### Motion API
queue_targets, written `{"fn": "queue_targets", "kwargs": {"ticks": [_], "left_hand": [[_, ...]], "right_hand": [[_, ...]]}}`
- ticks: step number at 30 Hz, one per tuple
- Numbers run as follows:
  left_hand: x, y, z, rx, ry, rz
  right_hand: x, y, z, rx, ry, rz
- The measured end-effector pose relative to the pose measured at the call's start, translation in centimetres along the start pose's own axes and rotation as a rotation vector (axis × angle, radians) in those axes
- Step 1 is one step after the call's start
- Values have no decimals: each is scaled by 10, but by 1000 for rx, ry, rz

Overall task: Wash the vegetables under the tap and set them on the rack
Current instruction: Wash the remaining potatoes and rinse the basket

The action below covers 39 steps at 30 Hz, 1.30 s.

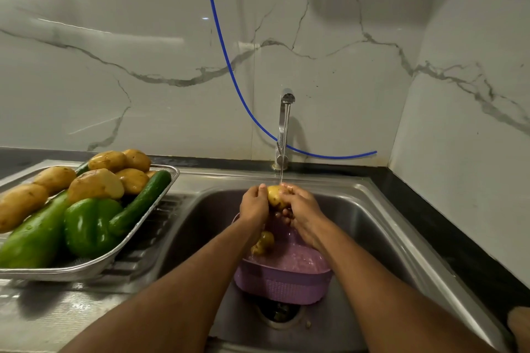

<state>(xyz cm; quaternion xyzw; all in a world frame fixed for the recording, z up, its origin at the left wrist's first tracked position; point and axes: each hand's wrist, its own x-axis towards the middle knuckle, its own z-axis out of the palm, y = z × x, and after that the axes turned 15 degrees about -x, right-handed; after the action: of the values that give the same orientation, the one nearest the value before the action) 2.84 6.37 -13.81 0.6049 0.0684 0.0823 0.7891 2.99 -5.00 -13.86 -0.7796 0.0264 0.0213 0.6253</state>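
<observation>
both hands [282,205] grip potato [276,196] — under tap [284,126]

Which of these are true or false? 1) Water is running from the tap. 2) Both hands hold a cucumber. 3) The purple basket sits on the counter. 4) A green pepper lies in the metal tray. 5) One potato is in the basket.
1) True: a thin stream falls from the tap.
2) False: the left hand and right hand hold a potato.
3) False: the purple basket sits in the sink.
4) True: the green pepper lies in the metal tray.
5) True: another potato.
</observation>
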Motion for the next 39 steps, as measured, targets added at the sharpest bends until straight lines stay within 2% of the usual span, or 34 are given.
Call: {"fn": "queue_targets", "kwargs": {"ticks": [3, 8, 13, 18, 25, 28, 32, 39], "left_hand": [[-1, -2, 0, 102, -18, 2], [-4, -4, 0, 76, -47, 78], [-5, -7, -1, 115, -237, 111], [-3, -12, -2, 141, -230, 48], [-8, -21, -3, 230, -321, 128], [-10, -18, 0, 216, -296, 82], [-5, -19, -2, 203, -233, 16], [0, -20, -6, 125, -224, 85]], "right_hand": [[-1, 4, 0, -134, 30, -49], [-4, 0, 4, -96, 63, -70], [1, -3, 6, -76, 99, -64], [2, -1, 3, -162, 83, -11], [1, 1, -3, -122, 169, 12], [1, 0, -4, -118, 155, 18], [-6, -2, -6, -147, 47, 18], [0, -6, 8, -227, 182, -32]]}}
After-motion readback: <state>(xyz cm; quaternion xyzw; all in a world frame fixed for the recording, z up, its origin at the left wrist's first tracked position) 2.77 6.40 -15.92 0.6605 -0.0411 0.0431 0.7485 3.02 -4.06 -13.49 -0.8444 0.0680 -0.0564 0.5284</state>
